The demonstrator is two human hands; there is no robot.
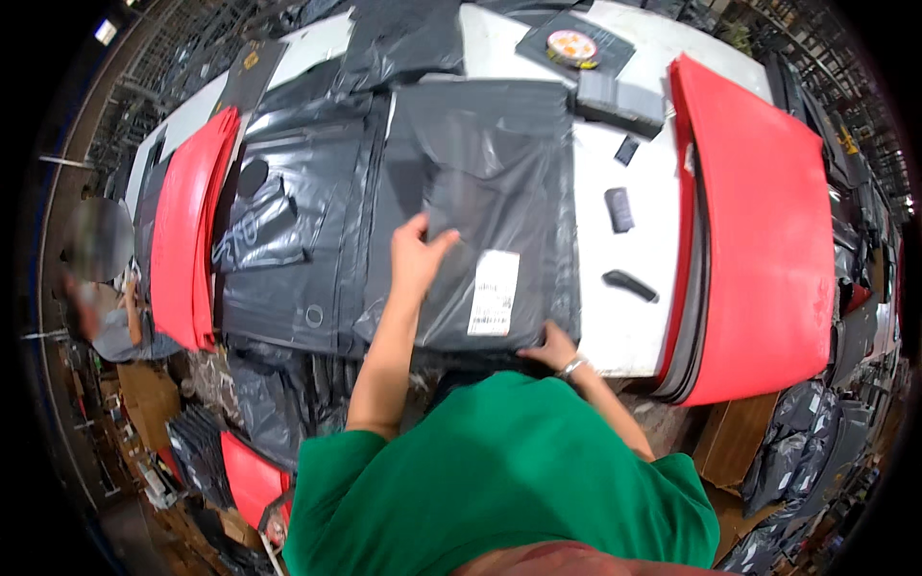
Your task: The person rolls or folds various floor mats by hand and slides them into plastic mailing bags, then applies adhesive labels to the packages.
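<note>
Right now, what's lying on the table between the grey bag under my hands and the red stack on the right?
In the head view, white table shows between the grey bag and the red stack, with three small dark objects on it.

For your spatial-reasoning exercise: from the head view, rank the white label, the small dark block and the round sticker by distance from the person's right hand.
From the right hand:
1. White label, on the grey bag, just left.
2. Small dark block, on the white table, up right.
3. Round sticker, at the table's far end.

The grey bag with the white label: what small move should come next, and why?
Probably press the left hand flat and smooth toward the label. The grey bag looks wrinkled, the right hand already pins its near edge at the table rim.
</note>
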